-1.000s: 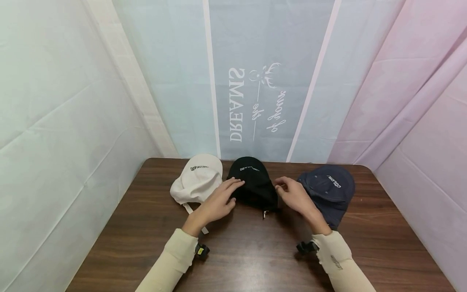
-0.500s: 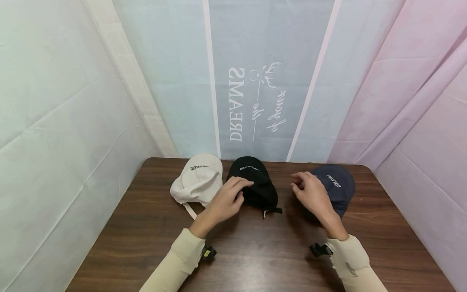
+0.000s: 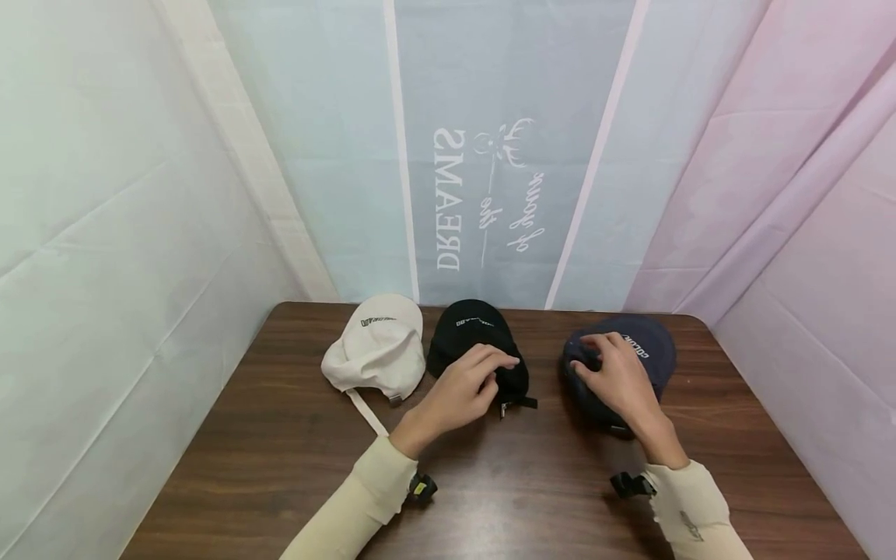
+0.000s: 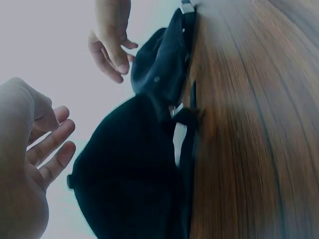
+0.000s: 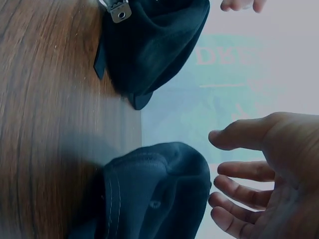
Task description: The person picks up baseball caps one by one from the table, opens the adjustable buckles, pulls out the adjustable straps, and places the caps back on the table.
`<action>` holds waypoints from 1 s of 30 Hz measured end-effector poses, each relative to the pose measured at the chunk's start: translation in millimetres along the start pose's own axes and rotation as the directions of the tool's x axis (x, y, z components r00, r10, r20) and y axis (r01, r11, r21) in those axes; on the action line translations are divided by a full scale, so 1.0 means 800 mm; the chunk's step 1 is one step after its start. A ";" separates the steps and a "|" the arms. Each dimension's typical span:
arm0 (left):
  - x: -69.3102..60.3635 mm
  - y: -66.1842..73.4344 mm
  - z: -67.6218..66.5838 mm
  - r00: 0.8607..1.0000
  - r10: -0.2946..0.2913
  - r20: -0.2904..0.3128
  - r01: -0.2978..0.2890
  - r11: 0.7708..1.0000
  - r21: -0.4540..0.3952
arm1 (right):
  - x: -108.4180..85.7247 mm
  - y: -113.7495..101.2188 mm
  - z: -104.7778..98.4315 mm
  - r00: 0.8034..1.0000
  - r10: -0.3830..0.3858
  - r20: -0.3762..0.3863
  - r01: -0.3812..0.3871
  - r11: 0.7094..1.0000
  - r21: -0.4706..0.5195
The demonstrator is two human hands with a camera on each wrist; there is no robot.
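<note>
Both arms reach in from the lower edge of the head view, angled inward. The left forearm slants up to the right, the right forearm up to the left, pale sleeves covering both and stopping short of the bare wrists. The left hand turns its back to the head camera, fingers loosely bent and pointing rightward, thumb just below them. The right hand nearly mirrors it — back upward, fingers curving leftward. From its own wrist view, the right thumb stands apart from four softly bent fingers. The hands are well apart — both relaxed.
</note>
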State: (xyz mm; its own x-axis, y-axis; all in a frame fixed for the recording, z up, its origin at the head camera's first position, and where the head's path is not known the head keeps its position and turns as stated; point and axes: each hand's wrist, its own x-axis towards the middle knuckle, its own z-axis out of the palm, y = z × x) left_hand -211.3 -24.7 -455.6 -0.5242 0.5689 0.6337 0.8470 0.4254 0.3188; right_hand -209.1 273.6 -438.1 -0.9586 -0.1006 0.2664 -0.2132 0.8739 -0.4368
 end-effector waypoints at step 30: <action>0.080 0.029 0.075 0.952 -0.106 0.286 0.065 0.987 0.149 | -0.016 0.030 0.000 0.999 0.007 0.048 -0.004 0.997 -0.071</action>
State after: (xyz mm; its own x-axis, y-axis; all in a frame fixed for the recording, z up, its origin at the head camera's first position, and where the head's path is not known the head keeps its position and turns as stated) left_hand -230.4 63.8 -449.9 -0.6146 0.6979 0.3677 0.7882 0.5620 0.2507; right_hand -202.1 296.1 -452.1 -0.9679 -0.1170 0.2222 -0.1958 0.9057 -0.3759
